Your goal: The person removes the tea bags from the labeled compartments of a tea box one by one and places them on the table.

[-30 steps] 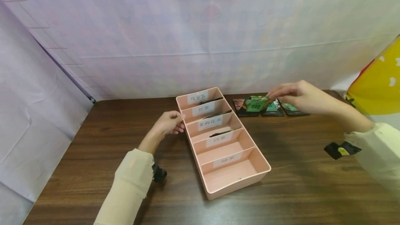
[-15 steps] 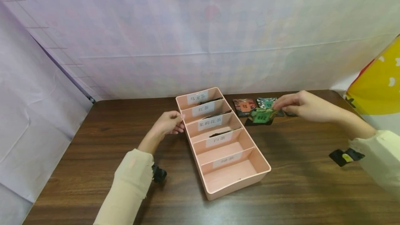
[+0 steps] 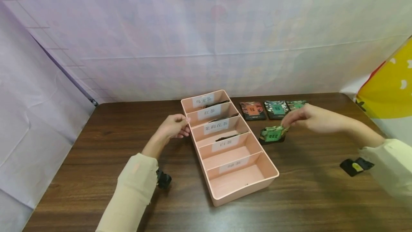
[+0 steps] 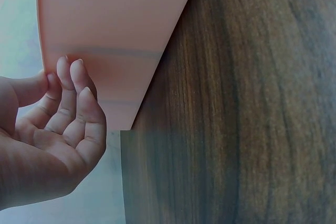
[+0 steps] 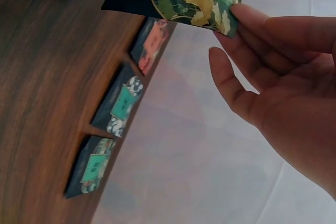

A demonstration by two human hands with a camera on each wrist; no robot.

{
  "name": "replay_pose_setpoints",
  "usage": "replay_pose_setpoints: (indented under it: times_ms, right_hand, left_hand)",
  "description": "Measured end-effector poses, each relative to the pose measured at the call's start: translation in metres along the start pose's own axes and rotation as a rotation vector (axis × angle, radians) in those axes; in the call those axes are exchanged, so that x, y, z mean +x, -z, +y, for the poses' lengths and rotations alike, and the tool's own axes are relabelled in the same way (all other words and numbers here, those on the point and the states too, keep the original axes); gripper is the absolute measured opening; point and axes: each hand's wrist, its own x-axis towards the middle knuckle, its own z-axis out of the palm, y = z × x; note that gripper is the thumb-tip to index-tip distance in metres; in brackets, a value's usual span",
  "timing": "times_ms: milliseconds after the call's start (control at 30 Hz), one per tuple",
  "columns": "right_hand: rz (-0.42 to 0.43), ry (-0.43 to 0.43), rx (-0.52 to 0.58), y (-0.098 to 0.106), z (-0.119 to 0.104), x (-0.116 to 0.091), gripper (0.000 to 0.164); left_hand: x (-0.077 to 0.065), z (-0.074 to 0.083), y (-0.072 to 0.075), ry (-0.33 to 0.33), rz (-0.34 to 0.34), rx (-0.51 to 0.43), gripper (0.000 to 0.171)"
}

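Observation:
A pink divided box with labelled compartments stands at mid-table. My left hand pinches its left rim between thumb and index finger; the left wrist view shows the thumb at the edge and the other fingers loosely curled beside the wall. My right hand pinches a green and black tea packet by a corner, held above the table to the right of the box. In the right wrist view the packet hangs from my fingertips, its top cut off. Dark packets show edge-on in three compartments.
Behind my right hand, a red packet, a teal packet and a green packet lie in a row at the back of the brown table. A pale curtain hangs behind the table.
My right hand has lifted the green packet off the row and brought it toward me, beside the box. The red and teal packets are now uncovered. My left hand has stayed at the rim.

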Motion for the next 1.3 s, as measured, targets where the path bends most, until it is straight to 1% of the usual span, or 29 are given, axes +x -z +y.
replay_pose_setpoints:
  times_ms: [100, 200, 267, 367, 567, 733, 867, 1067, 1300]
  right_hand:
    - [-0.027, -0.008, 0.019, -0.002, 0.004, 0.0, 0.028]
    - [-0.045, -0.044, 0.031, -0.003, 0.008, 0.001, 0.028]
    - [-0.044, -0.066, 0.02, -0.004, 0.011, 0.003, 0.027]
    - [-0.026, -0.077, 0.002, -0.006, 0.015, 0.007, 0.025]
    - [0.037, -0.049, 0.013, -0.013, 0.024, 0.017, 0.024]
    - [0.081, -0.074, 0.02, -0.018, 0.03, 0.025, 0.023]
    - [0.091, -0.085, 0.027, -0.022, 0.036, 0.03, 0.023]
    - [0.099, -0.071, 0.011, -0.025, 0.044, 0.034, 0.021]
    - [0.112, -0.072, -0.01, -0.028, 0.048, 0.03, 0.022]
  left_hand:
    - [0.0, 0.0, 0.0, -0.002, -0.002, -0.003, 0.019]
    - [0.0, 0.0, 0.0, 0.002, -0.001, -0.007, 0.019]
    - [-0.001, 0.0, -0.001, 0.003, -0.001, -0.008, 0.019]
    - [-0.001, 0.0, 0.0, 0.002, -0.002, -0.008, 0.019]
    - [0.0, 0.0, 0.0, 0.004, -0.002, -0.007, 0.018]
    - [-0.001, 0.001, 0.0, 0.008, -0.006, -0.007, 0.019]
    - [-0.001, 0.001, 0.0, 0.01, -0.005, -0.006, 0.019]
    - [-0.001, 0.001, 0.0, 0.004, -0.005, -0.001, 0.02]
    - [-0.001, 0.001, 0.0, 0.005, -0.003, 0.001, 0.02]
